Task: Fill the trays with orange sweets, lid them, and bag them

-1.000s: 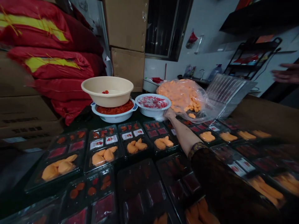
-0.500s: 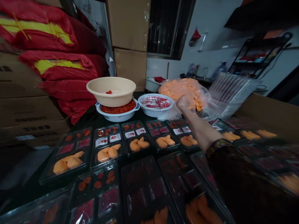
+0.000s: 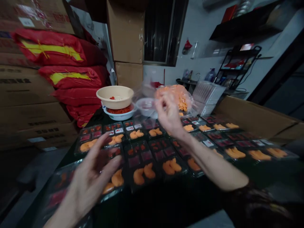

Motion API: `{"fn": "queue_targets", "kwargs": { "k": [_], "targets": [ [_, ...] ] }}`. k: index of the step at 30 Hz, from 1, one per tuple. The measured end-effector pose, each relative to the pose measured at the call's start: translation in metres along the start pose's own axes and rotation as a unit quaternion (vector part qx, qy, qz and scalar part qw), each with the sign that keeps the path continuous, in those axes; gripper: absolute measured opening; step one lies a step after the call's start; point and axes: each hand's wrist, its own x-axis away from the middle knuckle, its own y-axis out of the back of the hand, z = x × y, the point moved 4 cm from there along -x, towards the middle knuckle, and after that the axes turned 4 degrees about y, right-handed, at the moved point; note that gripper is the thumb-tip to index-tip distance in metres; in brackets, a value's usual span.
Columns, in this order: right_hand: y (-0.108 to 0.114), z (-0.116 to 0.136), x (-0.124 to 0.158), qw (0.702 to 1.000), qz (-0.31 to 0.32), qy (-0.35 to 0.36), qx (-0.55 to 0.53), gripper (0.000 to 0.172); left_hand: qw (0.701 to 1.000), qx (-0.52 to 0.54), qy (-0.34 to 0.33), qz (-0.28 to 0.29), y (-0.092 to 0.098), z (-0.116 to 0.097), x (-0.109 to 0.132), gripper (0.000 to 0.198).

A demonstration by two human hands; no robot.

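While the left hand (image 3: 91, 180) hovered above a plastic food tray (image 3: 147, 155), fingers spread, the right hand (image 3: 169, 118) pinched beside a white bowl (image 3: 143, 106), grasp unclear

Left hand (image 3: 90, 182) blurred; right hand (image 3: 169, 115) perhaps pinching something, too blurred to tell.

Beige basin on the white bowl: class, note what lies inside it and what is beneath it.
Inside the beige basin, a few red pieces lie at the bottom. Beneath it, the white bowl holds red food; the basin hides most of it.
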Motion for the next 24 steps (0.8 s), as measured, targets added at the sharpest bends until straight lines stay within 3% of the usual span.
{"fn": "queue_targets", "kwargs": {
  "k": [1, 3, 5, 8, 11, 12, 14, 19, 21, 24],
  "targets": [
    [-0.001, 0.028, 0.024, 0.998, 0.019, -0.013, -0.060, 0.025, 0.998, 0.020, -0.004, 0.061, -0.012, -0.007, 0.001, 0.063],
    [-0.003, 0.069, 0.068, 0.979, 0.073, -0.075, -0.174, 0.023, 0.994, 0.025, -0.054, 0.087, -0.026, -0.021, 0.010, 0.072],
    [0.002, 0.092, 0.100, 0.954, 0.085, -0.145, -0.249, 0.022, 0.991, 0.013, -0.100, 0.086, -0.027, -0.029, 0.024, 0.057],
    [0.015, 0.104, 0.130, 0.932, 0.060, -0.203, -0.293, 0.022, 0.990, -0.003, -0.122, 0.070, -0.010, -0.036, 0.052, 0.022],
    [0.019, 0.115, 0.150, 0.919, 0.080, -0.180, -0.341, 0.011, 0.991, -0.034, -0.120, 0.038, 0.012, -0.043, 0.081, 0.010],
    [0.018, 0.119, 0.157, 0.918, 0.093, -0.170, -0.347, 0.018, 0.992, -0.043, -0.118, 0.025, 0.019, -0.044, 0.090, 0.008],
    [0.016, 0.127, 0.173, 0.928, 0.106, -0.160, -0.320, 0.029, 0.993, -0.063, -0.103, -0.014, 0.031, -0.045, 0.104, 0.007],
    [0.014, 0.145, 0.203, 0.963, 0.109, -0.130, -0.210, 0.017, 0.983, -0.116, -0.039, -0.139, 0.056, -0.031, 0.129, 0.008],
    [0.013, 0.156, 0.208, 0.966, 0.127, -0.106, -0.198, 0.032, 0.981, -0.118, -0.025, -0.152, 0.061, -0.027, 0.134, 0.009],
    [0.010, 0.168, 0.210, 0.971, 0.146, -0.083, -0.173, 0.054, 0.985, -0.115, -0.037, -0.125, 0.057, -0.028, 0.140, 0.010]
  ]
}}
